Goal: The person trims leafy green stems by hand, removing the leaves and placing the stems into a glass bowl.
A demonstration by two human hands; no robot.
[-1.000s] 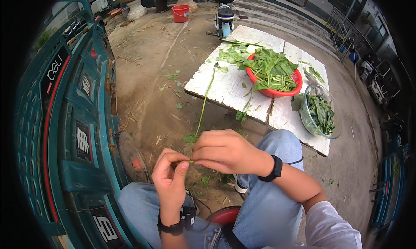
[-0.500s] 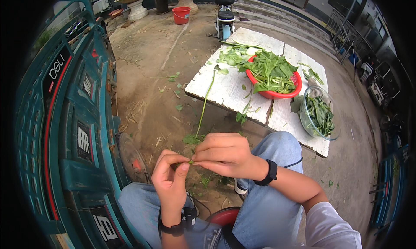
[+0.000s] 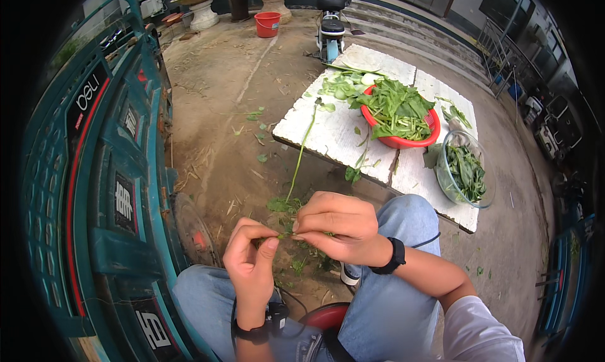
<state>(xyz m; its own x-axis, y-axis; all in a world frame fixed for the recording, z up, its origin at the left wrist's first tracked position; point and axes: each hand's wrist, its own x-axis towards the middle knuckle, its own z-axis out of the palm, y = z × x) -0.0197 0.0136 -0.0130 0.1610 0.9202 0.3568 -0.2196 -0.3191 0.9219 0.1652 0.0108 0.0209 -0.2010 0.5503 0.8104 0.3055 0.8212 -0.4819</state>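
Observation:
Over my lap, my left hand [image 3: 249, 255] pinches a small green piece of plant stem [image 3: 282, 235] between thumb and fingers. Close on its right, my right hand [image 3: 337, 226] is closed in a pinch at the stem's other side, fingertips a short gap from the left ones. Its fingers partly hide what they grip. Beyond the hands, a long green stalk [image 3: 302, 149] runs from the table top past its near edge, with leaves [image 3: 277, 204] at its lower end; whether it joins the piece in my hands is not visible.
On the white table [image 3: 302, 126] are a red basket [image 3: 406, 143] heaped with leafy greens, a glass bowl [image 3: 449, 179] of leaves and loose leaves [image 3: 343, 83]. A green cargo vehicle [image 3: 110, 192] stands close on the left. Farther off are a red bucket [image 3: 267, 25] and a scooter [image 3: 331, 31].
My right hand has moved slightly right, widening the gap between the fingertips, with green showing between them. My left hand has barely moved. The view has shifted slightly.

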